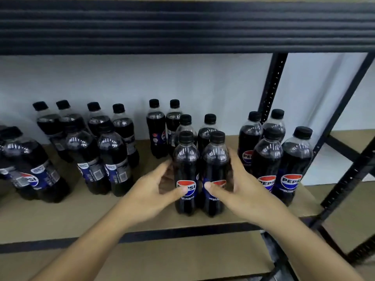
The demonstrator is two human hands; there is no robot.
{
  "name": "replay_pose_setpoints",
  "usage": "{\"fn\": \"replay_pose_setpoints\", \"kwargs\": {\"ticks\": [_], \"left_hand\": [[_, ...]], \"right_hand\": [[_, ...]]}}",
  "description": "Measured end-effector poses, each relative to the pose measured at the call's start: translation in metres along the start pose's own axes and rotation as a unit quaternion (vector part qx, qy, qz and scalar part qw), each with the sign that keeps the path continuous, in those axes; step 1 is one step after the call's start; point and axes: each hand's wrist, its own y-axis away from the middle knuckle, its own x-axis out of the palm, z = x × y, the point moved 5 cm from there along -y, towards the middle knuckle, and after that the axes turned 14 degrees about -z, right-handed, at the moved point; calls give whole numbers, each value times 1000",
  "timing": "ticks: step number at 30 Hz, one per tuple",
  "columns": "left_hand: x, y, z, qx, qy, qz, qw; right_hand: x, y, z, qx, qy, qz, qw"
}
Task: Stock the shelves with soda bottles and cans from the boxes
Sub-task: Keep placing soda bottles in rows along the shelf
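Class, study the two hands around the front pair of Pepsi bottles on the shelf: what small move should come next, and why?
Probably let go and draw both hands back. The left hand and right hand each cup one bottle of the front pair, which already stands upright on the shelf board, in line with the bottles behind it.

Both forearms bare, no sleeves in view; hands (156, 187) (241, 187) ungloved, no rings or watch.
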Motion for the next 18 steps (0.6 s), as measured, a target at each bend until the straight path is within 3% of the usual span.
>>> {"fn": "replay_pose_setpoints", "kwargs": {"ticks": [8,18], "left_hand": [[31,14,34,-38,-37,-44,998],[26,19,16,-42,-54,-59,996]], "right_hand": [[30,12,-45,41,-42,-38,998],[19,11,-41,-3,-43,-31,999]]}}
